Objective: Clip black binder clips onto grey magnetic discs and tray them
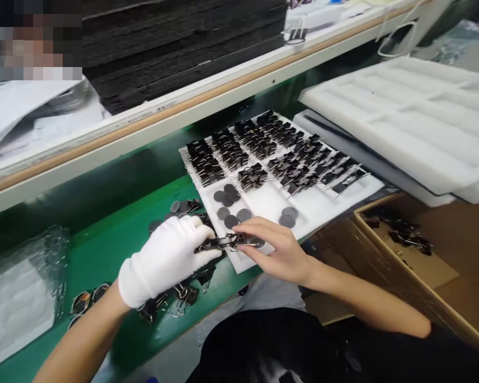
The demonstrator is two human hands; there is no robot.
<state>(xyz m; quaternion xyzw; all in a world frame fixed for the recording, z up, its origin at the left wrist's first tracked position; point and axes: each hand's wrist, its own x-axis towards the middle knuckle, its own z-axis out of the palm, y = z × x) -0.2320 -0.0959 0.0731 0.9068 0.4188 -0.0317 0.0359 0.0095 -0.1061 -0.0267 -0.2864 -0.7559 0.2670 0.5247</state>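
My left hand, in a white glove, is closed on a dark piece just past the tray's near left corner; its kind is partly hidden by the fingers. My bare right hand pinches the silver handles of a black binder clip that meets this dark piece. Beneath and beyond both hands lies a white foam tray with rows of black binder clips in its compartments. Dark grey discs lie in the tray's near left part, and more grey discs sit farther right.
Loose binder clips and discs are on the green table around my left hand. At far left are clear plastic trays. Stacked white foam trays stand at right, above a cardboard box holding clips. A shelf edge runs across the back.
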